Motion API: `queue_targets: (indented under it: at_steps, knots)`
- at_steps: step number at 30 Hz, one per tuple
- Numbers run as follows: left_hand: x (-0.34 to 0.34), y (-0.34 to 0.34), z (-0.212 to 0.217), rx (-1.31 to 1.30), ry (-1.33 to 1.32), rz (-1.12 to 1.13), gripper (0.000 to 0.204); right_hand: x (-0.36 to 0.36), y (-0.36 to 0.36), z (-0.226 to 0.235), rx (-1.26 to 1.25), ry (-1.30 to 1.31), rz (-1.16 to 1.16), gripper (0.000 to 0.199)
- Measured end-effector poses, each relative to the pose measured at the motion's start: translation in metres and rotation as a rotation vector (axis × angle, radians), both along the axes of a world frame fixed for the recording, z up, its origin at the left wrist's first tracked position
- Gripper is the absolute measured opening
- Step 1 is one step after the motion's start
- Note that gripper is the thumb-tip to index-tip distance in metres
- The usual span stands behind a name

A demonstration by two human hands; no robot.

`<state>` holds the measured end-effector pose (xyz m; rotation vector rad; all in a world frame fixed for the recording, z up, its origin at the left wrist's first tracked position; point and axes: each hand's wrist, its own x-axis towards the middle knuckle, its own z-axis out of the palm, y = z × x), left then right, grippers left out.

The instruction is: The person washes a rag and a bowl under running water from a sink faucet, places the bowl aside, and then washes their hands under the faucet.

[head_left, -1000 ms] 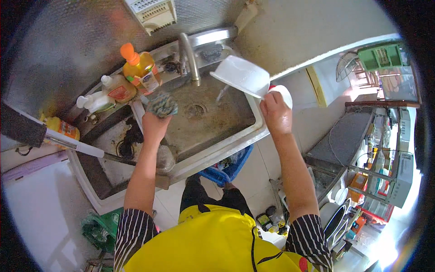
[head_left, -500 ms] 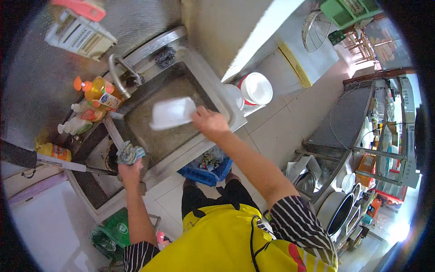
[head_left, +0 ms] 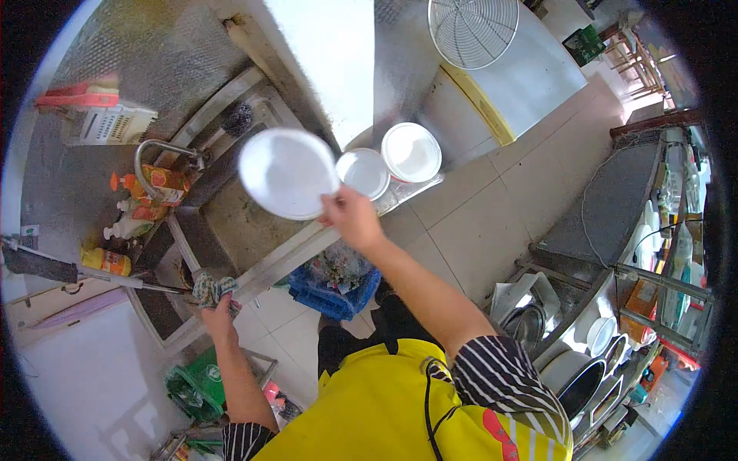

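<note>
My right hand (head_left: 352, 217) pinches the rim of a white plastic tub (head_left: 286, 173), blurred by motion, above the right basin of the metal sink (head_left: 280, 255). The tub's round face is turned upward. My left hand (head_left: 221, 313) is closed around a crumpled, greenish patterned cloth (head_left: 209, 287) at the sink's front edge. Two white round tubs, a nearer one (head_left: 364, 175) and a farther one (head_left: 412, 152), stand just right of the sink. A curved faucet (head_left: 146, 157) rises at the back left of the sink.
Soap bottles (head_left: 165, 184) line the sink's left side, near a black-and-white handle (head_left: 92, 273). A blue bin of scraps (head_left: 334, 288) stands by my legs, a green basket (head_left: 201, 384) lower left. Pans (head_left: 573, 380) fill the right shelf; a wire strainer (head_left: 473, 31) is far ahead.
My right hand has turned the tub from side-on to round face up, raising it. My left hand still grips the cloth. The view has shifted, showing the two standing tubs more fully.
</note>
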<state>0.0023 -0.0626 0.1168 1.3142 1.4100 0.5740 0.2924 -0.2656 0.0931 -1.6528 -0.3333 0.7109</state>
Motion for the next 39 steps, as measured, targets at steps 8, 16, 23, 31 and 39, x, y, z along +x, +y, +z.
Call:
queue_targets:
  at_steps: [8,16,23,31,39]
  knots:
    - [0.043,-0.033,0.013,-0.064,-0.023,-0.073,0.029,0.092,-0.154,-0.068,0.063,0.451,-0.525,0.023]
    - [0.047,-0.035,0.01,-0.116,0.014,-0.139,0.031,0.131,-0.15,-0.159,0.143,0.75,-0.538,0.031]
    - [0.064,-0.029,0.016,-0.231,-0.028,-0.204,0.027,0.11,-0.145,-0.125,-0.184,0.545,-0.496,0.034]
    - [0.063,0.007,0.021,-0.671,-0.203,-0.394,0.024,-0.042,0.007,0.048,0.223,-1.065,0.493,0.036]
    - [0.067,0.056,0.077,-0.719,-0.052,-0.707,0.016,-0.078,0.138,0.084,0.324,-1.564,0.835,0.058]
